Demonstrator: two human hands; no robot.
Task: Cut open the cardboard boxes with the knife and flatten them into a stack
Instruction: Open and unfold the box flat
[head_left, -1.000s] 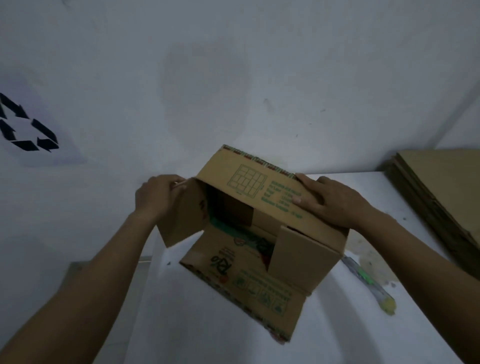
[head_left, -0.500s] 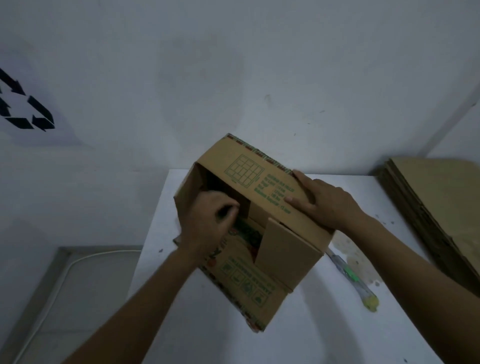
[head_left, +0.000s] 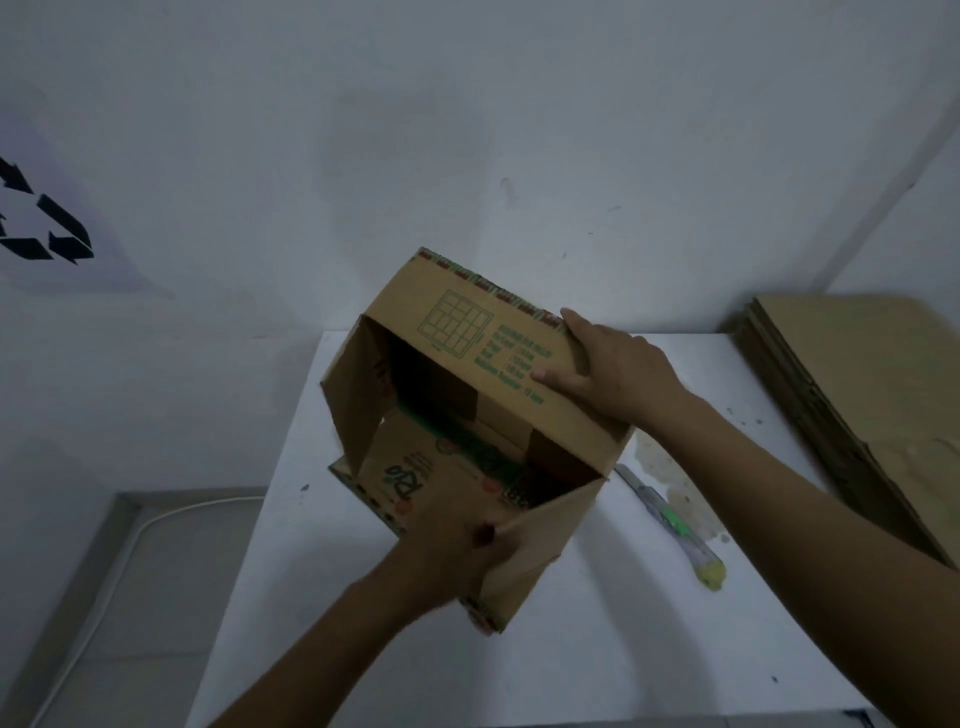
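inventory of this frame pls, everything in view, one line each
cardboard box: 1, brown with green print, open, mid table
knife: 1, grey-green with a yellow end, on the table right of the box
flattened cardboard stack: 1, brown, far right
table: 1, white, under the box and knife
recycling symbol: 1, black, wall at left
cable: 1, white, floor at left
left grip: 1, bare hand, pinches the box's near flap
right grip: 1, bare hand, rests on the box's top panel
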